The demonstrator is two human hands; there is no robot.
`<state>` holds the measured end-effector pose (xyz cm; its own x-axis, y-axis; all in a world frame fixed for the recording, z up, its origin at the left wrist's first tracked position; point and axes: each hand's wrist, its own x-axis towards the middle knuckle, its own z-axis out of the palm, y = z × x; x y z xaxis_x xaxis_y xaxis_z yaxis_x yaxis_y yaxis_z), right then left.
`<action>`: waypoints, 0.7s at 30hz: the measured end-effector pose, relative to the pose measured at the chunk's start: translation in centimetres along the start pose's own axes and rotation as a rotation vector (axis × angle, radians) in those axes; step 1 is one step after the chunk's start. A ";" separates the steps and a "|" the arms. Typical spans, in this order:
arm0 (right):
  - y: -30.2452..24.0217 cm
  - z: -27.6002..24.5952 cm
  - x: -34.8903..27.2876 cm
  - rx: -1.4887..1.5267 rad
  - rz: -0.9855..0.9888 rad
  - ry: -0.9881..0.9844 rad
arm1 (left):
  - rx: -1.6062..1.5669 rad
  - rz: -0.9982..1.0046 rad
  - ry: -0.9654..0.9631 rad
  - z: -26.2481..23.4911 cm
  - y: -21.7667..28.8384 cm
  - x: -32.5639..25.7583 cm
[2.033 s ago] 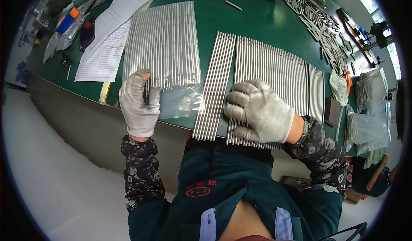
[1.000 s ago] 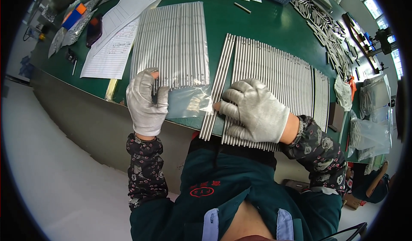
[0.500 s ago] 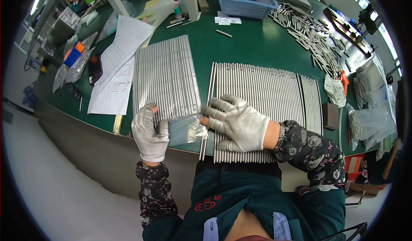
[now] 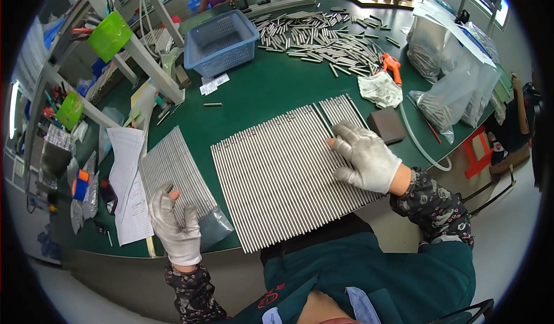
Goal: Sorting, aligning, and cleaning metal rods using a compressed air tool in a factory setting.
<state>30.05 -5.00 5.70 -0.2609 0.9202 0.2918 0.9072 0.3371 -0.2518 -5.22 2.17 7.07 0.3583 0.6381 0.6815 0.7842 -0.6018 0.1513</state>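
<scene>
My left hand (image 4: 176,226), in a white glove with bare fingertips showing, rests at the lower edge of a clear plastic bag (image 4: 176,159) filled with a flat layer of metal rods. Its fingers are apart and nothing shows in them. To the right, a wide row of thin metal rods (image 4: 277,174) lies side by side, its near ends at the table edge. My right hand (image 4: 369,159), gloved likewise, lies over the right part of this row, fingers apart. A narrow gap sets off a small group of rods (image 4: 340,109); their near ends are hidden under that hand.
Beyond the rods are a brown block (image 4: 386,126), a crumpled white glove (image 4: 380,89) and an orange air gun (image 4: 392,67). Short metal pins (image 4: 323,41) lie heaped near a blue basket (image 4: 222,44). Papers (image 4: 127,180) lie left; bags of parts (image 4: 447,64) stand right.
The view has swung to the right. My right hand has moved from the row's left edge to its right part. The separate rods at the left edge now lie against the row.
</scene>
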 end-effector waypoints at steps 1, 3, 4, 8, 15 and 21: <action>0.8 -0.3 -0.9 0.002 0.081 0.008 | -0.130 0.010 -0.069 0.5 0.5 1.1; 1.5 0.2 -2.6 0.014 0.128 0.049 | -0.178 0.111 -0.071 3.9 -0.4 2.0; 1.6 0.8 -3.4 0.029 0.090 0.067 | -0.174 0.108 -0.177 5.4 -0.5 2.4; 2.3 3.1 -5.6 -0.050 0.085 0.033 | 0.059 0.002 -0.511 10.3 -0.5 2.1; 1.2 3.4 -5.1 -0.043 0.097 -0.129 | 0.199 0.088 -0.579 12.5 1.1 0.7; 2.1 2.3 -1.5 0.109 0.040 0.031 | 0.028 0.036 -0.573 11.2 0.6 2.7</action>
<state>31.58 -5.19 2.57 -0.2135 0.9272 0.3078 0.8750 0.3216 -0.3618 1.88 8.92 0.99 0.5964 0.7804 0.1877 0.7765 -0.6202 0.1111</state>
